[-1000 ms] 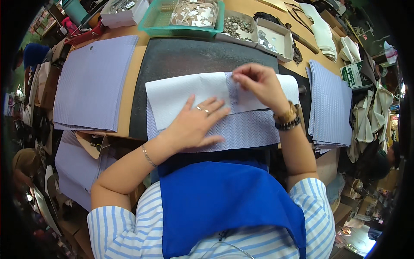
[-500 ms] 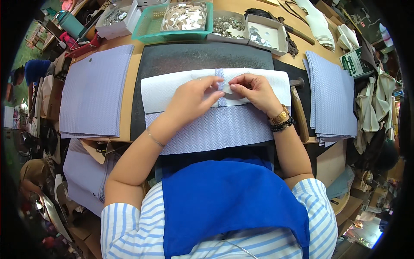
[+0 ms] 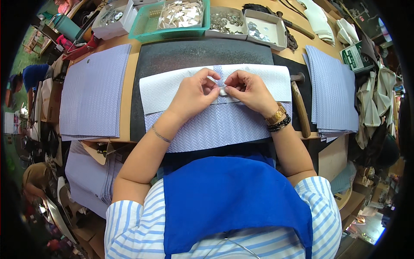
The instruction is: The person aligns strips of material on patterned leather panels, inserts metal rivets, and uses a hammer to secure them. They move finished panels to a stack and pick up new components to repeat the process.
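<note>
On woven lilac fabric [image 3: 224, 125], both hands' fingers [image 3: 211, 88] pinch shut on a small shiny fastener [image 3: 223, 91].

- a pale blue cloth piece [image 3: 224, 125] with a woven herringbone pattern is lying on a dark grey mat [image 3: 202, 54]
- a white panel [image 3: 166, 88] is covering its far half
- stacks of the same pale blue cloth [image 3: 92, 90] are sitting left and right
- a teal green basket [image 3: 148, 21] is standing far
- a solid blue apron [image 3: 233, 198] is covering a blue-and-white striped shirt [image 3: 129, 228]
</note>
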`<state>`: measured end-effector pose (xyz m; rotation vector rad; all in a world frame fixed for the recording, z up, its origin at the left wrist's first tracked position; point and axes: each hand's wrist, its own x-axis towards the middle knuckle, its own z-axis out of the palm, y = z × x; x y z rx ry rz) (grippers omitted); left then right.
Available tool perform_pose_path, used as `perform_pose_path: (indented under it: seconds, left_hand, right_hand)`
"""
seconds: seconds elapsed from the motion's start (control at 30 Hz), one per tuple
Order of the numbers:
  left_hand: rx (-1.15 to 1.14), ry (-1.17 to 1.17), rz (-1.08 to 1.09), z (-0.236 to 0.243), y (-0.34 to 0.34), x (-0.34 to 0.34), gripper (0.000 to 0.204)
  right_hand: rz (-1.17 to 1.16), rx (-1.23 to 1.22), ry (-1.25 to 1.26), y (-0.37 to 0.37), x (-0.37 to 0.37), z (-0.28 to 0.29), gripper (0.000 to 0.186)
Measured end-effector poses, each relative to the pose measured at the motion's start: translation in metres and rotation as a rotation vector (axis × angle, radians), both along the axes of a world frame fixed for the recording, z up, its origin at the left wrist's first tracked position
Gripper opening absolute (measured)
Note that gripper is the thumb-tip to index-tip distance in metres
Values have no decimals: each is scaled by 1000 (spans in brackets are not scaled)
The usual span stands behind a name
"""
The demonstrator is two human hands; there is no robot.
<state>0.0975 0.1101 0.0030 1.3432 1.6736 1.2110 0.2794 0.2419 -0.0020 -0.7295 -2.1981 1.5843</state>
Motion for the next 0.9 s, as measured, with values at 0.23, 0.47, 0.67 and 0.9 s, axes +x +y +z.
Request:
perform_pose_path:
  seconds: [0.23, 0.47, 0.67, 0.9]
  left_hand:
    - [-81, -126, 4, 2, -1, -4, 27]
    - [-71, -46, 2, 6, 2, -1, 27]
    - [110, 245, 10, -4, -1, 4, 26]
    - [77, 107, 35, -9, -3, 0, 27]
  right_hand:
    - [19, -121, 63, 2, -1, -2, 15]
    - [0, 60, -46, -4, -6, -1, 17]
    - [17, 219, -117, -12, -13, 17, 16]
    - [75, 463, -30, -12, -10, 9, 14]
